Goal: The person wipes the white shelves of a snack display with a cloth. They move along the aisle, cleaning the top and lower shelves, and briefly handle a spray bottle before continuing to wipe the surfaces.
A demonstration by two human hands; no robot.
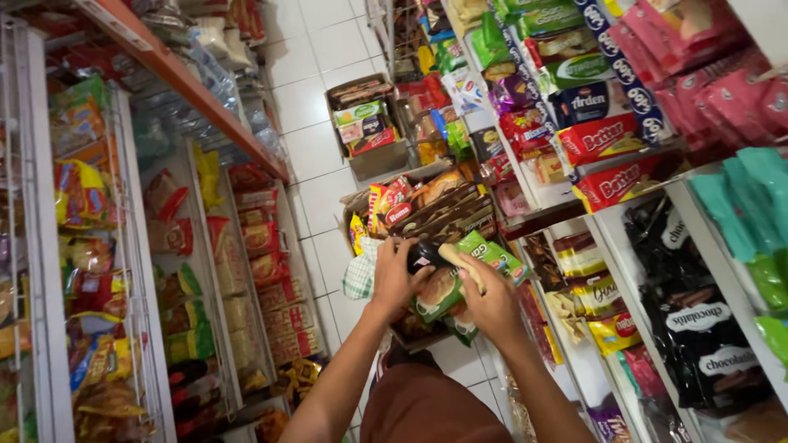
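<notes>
- The left hand (pixel 394 275) is closed on a small black device (pixel 424 254), held just above the packets.
- The right hand (pixel 492 305) grips a green snack packet (pixel 443 293) from the 3 o'clock side, and a pale stick-like object (pixel 461 267) juts out between its fingers; what that object is cannot be told.
- The packet sits near the middle of the view, over an open cardboard box (pixel 427 209) crowded with more packets, which lies at 12 o'clock from the hands.
- A second box (pixel 365 123) of mixed packets stands on the white tiled floor (pixel 316 139), farther off at 11 o'clock.
- Shelves (pixel 574 209) of biscuit boxes and dark sachets rise at 3 o'clock; wire racks (pixel 123 271) of bagged snacks fill the 9 o'clock side.
- To handle the packet well, it seems wise to keep it flat and steady in the right hand, its printed face turned toward the device, with the left hand holding the device close and square to it.
- The full right hand looks like the risk: the grip on the packet should stay firm so nothing slips into the box.
</notes>
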